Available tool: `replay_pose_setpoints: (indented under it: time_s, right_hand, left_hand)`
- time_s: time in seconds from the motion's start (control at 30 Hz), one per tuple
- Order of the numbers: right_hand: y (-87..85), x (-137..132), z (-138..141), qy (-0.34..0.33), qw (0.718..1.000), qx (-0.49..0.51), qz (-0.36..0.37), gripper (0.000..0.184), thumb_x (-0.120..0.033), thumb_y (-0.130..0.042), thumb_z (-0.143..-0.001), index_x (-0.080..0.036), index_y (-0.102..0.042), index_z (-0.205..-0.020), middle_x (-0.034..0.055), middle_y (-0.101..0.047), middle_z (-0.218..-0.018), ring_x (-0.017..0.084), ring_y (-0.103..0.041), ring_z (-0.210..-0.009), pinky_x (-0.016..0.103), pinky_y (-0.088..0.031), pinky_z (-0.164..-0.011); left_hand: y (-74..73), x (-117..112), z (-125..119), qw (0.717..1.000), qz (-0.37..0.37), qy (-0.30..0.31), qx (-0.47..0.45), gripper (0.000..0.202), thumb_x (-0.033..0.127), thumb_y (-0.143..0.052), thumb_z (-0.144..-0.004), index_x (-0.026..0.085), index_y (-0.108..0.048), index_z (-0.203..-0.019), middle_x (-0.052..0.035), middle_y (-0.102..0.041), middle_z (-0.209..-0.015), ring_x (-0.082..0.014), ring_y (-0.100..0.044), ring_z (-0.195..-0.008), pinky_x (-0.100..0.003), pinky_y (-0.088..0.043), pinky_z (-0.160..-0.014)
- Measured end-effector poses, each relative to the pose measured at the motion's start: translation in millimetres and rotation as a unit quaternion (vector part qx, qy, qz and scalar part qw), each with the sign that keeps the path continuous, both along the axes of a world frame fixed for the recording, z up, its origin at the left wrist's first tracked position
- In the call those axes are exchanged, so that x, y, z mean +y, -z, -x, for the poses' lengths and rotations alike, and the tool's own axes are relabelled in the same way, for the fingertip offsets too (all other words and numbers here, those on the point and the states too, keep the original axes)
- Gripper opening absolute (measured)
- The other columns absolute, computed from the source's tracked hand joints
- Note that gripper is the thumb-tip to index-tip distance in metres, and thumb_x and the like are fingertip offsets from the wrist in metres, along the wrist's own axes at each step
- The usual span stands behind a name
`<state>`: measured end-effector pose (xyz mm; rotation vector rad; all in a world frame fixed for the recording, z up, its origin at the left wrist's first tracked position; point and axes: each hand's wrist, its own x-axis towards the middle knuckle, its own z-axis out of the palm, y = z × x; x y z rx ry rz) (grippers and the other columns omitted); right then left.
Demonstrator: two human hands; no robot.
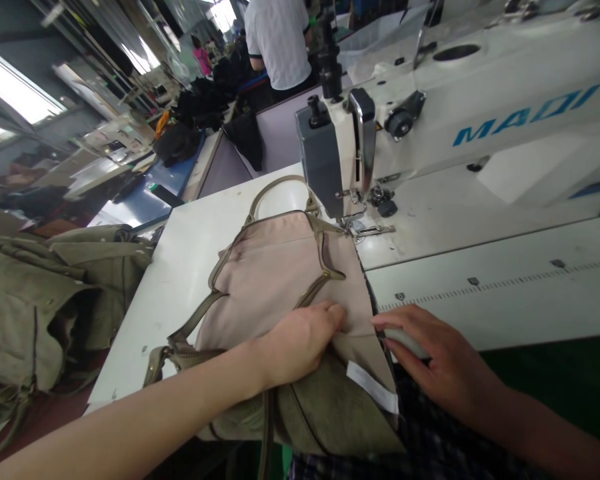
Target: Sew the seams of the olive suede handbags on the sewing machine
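A bag (280, 267) with pinkish-beige lining and olive straps lies on the white sewing table (190, 267), its far edge near the needle of the sewing machine (350, 153). My left hand (300, 340) rests knuckles-up on the lining near its right edge, fingers curled and pressing the fabric. My right hand (430, 360) sits just right of that edge, fingers pinched around a small grey thing I cannot make out. A white label (373, 387) is sewn on the bag's olive part near the table's front edge.
The machine's white arm, marked MAQI, spans the right. A ruler strip (505, 280) runs along the table front. A pile of olive bags (40, 300) sits at left. A person in a white shirt (277, 40) stands at the back among other workstations.
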<state>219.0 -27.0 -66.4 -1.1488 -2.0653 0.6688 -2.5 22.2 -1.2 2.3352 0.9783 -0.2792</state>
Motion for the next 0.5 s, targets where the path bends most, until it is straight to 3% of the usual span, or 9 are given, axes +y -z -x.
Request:
replay_pose_setpoints:
  time_s: [0.13, 0.2, 0.27, 0.37, 0.43, 0.5]
  right_hand:
    - [-6.2, 6, 8, -0.033, 0.991, -0.037, -0.128, 0.023, -0.012, -0.045, -0.093, -0.017, -0.061, -0.109, 0.0067, -0.065, -0.087, 0.021, -0.059, -0.080, 0.036, -0.049, -0.074]
    - [-9.0, 9, 12, -0.031, 0.979, -0.046, -0.198, 0.023, -0.011, -0.045, -0.093, -0.015, -0.064, -0.106, 0.0091, -0.065, -0.091, 0.022, -0.059, -0.085, 0.039, -0.049, -0.079]
    - [-9.5, 11, 14, -0.047, 0.970, -0.036, -0.235, 0.024, -0.009, -0.045, -0.093, -0.013, -0.067, -0.102, 0.0114, -0.066, -0.097, 0.024, -0.059, -0.096, 0.040, -0.049, -0.086]
    - [-5.8, 11, 13, -0.089, 0.964, -0.017, -0.248, 0.026, -0.005, -0.042, -0.092, -0.009, -0.067, -0.096, 0.0117, -0.069, -0.095, 0.022, -0.062, -0.097, 0.035, -0.052, -0.090]
    - [-2.2, 10, 10, -0.097, 0.966, -0.020, -0.238, 0.027, -0.004, -0.042, -0.091, -0.010, -0.067, -0.098, 0.0114, -0.070, -0.092, 0.020, -0.064, -0.092, 0.032, -0.055, -0.087]
    - [0.9, 7, 8, -0.099, 0.967, -0.028, -0.234, 0.029, -0.004, -0.041, -0.091, -0.010, -0.067, -0.100, 0.0122, -0.071, -0.093, 0.020, -0.065, -0.093, 0.033, -0.056, -0.087]
  left_hand:
    - [1.1, 3, 11, 0.997, 0.032, -0.012, -0.065, 0.011, 0.012, -0.036, -0.091, 0.019, -0.045, -0.089, -0.0019, -0.055, -0.087, -0.0138, -0.055, -0.076, -0.023, -0.045, -0.072]
    - [-0.5, 2, 10, 0.999, -0.010, 0.015, -0.049, 0.013, 0.015, -0.036, -0.093, 0.019, -0.047, -0.088, -0.0038, -0.057, -0.089, -0.0150, -0.056, -0.079, -0.025, -0.046, -0.075]
    - [-2.8, 1, 8, 0.994, -0.088, 0.059, -0.037, 0.013, 0.016, -0.037, -0.092, 0.017, -0.050, -0.090, -0.0082, -0.058, -0.104, -0.0189, -0.056, -0.096, -0.032, -0.044, -0.088]
    - [-5.2, 1, 4, 0.975, -0.193, 0.104, -0.039, 0.026, 0.013, -0.044, -0.084, 0.012, -0.051, -0.109, -0.0143, -0.040, -0.140, -0.0255, -0.033, -0.134, -0.044, -0.021, -0.114]
    - [-5.3, 4, 5, 0.969, -0.217, 0.119, -0.019, 0.050, 0.016, -0.049, -0.078, 0.009, -0.043, -0.128, -0.0142, -0.026, -0.151, -0.0254, -0.016, -0.143, -0.046, -0.006, -0.118]
    - [-5.4, 9, 9, 0.966, -0.219, 0.137, 0.015, 0.070, 0.021, -0.051, -0.076, 0.008, -0.030, -0.141, -0.0131, -0.024, -0.153, -0.0247, -0.013, -0.144, -0.047, 0.002, -0.118]
